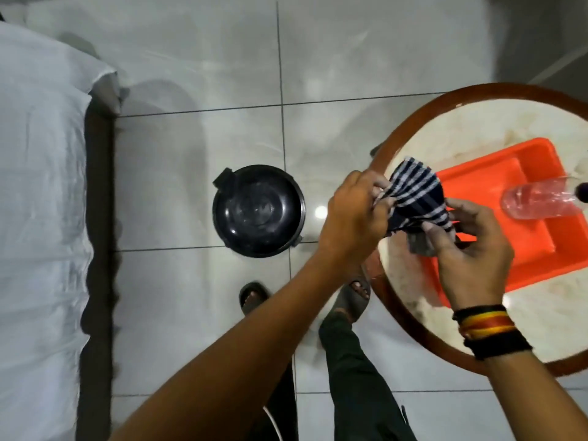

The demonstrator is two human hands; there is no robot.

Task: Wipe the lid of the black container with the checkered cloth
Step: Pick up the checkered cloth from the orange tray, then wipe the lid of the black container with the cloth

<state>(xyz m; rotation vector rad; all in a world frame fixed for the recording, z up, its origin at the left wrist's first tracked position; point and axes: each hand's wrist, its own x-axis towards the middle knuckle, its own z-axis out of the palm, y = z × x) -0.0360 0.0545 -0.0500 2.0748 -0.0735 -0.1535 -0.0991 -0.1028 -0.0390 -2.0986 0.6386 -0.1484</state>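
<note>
The black container (pixel 258 211) stands on the tiled floor in the middle of the view, its round glossy lid facing up with a hinge tab at the upper left. The checkered cloth (pixel 413 194), dark blue with white stripes, is bunched in the air over the left edge of the round table. My left hand (pixel 353 214) grips its left side and my right hand (pixel 471 246) holds its lower right side. Both hands are to the right of the container and apart from it.
A round table (pixel 410 272) with a brown rim holds an orange tray (pixel 515 265) and a clear plastic bottle (pixel 537 202) lying on it. A bed with a white sheet (pixel 38 218) runs along the left. My sandalled feet (pixel 253 296) stand below the container.
</note>
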